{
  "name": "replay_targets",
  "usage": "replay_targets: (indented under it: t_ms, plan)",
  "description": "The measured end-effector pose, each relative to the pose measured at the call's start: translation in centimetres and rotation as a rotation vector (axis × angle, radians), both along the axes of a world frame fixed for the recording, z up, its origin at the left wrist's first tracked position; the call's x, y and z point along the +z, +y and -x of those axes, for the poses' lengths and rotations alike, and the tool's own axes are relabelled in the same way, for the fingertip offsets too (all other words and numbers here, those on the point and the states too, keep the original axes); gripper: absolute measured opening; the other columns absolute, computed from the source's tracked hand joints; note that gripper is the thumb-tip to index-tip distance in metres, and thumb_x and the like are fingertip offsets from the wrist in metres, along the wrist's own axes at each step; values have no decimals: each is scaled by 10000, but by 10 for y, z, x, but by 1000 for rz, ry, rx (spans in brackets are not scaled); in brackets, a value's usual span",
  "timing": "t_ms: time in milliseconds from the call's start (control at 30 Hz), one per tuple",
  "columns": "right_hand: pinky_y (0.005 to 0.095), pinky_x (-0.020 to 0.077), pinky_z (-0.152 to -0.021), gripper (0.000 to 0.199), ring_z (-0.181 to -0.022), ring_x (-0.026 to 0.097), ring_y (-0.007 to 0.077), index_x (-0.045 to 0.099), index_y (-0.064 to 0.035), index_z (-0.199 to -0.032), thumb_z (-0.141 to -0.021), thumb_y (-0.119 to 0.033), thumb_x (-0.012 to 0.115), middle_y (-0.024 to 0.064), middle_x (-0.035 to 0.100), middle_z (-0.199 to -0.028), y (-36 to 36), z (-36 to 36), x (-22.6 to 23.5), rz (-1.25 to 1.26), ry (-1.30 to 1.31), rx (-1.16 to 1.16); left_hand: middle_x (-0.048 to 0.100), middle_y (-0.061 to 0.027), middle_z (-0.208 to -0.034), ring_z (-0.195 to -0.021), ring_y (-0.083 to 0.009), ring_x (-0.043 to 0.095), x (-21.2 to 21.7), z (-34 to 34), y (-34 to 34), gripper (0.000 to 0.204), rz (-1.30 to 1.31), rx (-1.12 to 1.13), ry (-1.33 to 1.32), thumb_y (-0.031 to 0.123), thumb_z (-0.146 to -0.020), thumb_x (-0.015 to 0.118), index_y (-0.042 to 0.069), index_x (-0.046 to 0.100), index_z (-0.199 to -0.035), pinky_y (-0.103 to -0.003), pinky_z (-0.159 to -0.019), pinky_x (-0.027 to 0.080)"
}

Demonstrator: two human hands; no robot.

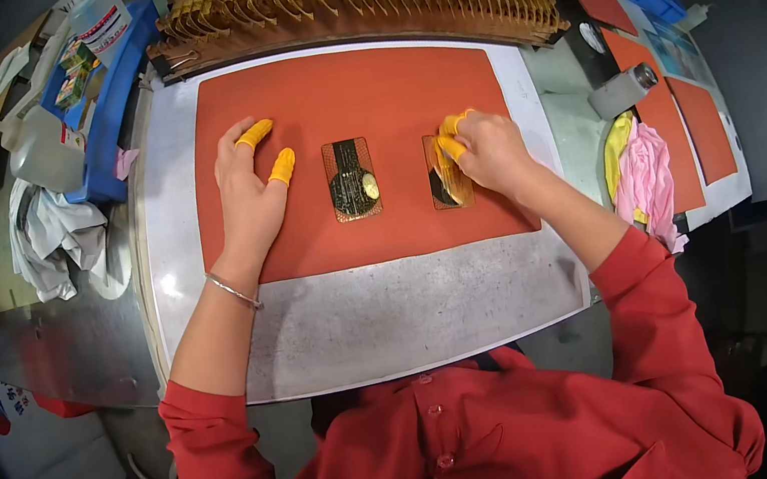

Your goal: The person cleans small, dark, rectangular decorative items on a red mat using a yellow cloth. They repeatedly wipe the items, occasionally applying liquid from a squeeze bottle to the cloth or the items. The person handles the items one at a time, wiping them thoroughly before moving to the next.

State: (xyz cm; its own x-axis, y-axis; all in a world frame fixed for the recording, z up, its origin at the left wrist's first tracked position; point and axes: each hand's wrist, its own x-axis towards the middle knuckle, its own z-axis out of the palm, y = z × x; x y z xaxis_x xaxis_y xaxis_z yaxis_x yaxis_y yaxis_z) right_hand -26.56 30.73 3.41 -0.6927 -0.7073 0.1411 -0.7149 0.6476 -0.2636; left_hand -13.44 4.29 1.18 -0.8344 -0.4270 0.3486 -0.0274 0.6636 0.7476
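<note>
On smooth orange mat (360, 101), right hand (489, 153) grip pinching glossy gold card (447, 173), left hand (249, 196) flat, grip wide.

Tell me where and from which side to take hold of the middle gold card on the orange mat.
Probably by its two long side edges, coming straight down from above. The middle gold card lies flat on the orange mat, so no face can be pinched. Its left edge is open toward the left hand, which rests flat beside it; the right hand is busy on the other gold card.
</note>
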Motion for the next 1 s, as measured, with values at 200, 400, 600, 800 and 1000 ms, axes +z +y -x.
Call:
replay_targets:
  t_ms: [200, 400, 600, 800, 1000]
  plan:
    - [465, 470, -608, 102, -674, 593, 354, 632, -49, -767, -754, -148, 611, 147, 615, -776, 5, -22, -3, 60, -29, 23, 448, -136, -1265, -1190, -304, 418, -3, -3, -9, 354, -85, -49, 54, 79, -802, 612, -13, 549, -1138, -369, -1016, 333]
    - [435, 470, -585, 121, -664, 581, 358, 625, -43, -800, -782, -163, 621, 153, 593, -728, -5, 13, -4, 58, 52, 25, 445, -139, -1268, -1180, -300, 434, -3, -1, -7, 342, -10, -25, 33, 69, -806, 607, -25, 552, -1131, -362, -1007, 353]
    - [432, 474, -598, 115, -661, 594, 330, 635, -68, -843, -786, -165, 611, 130, 605, -743, 3, -2, 0, 14, 45, 20, 445, -142, -1265, -1196, -308, 414, 0, -3, -2, 342, -27, -20, 12, 87, -808, 608, -20, 554, -1129, -371, -1022, 330]
    - [447, 477, -599, 88, -662, 594, 346, 626, -65, -795, -752, -135, 594, 143, 609, -755, 2, -6, -2, 32, -10, 7, 445, -120, -1270, -1197, -281, 423, -5, -7, -9, 345, -45, -36, 41, 55, -808, 607, -9, 549, -1142, -345, -1021, 336]
    - [447, 479, -602, 98, -648, 586, 356, 614, -54, -762, -770, -149, 591, 155, 598, -720, -1, 11, -2, 73, 37, -11, 448, -126, -1269, -1194, -275, 430, 1, -2, -3, 352, -20, -10, 1, 34, -800, 611, -19, 547, -1142, -338, -1018, 343]
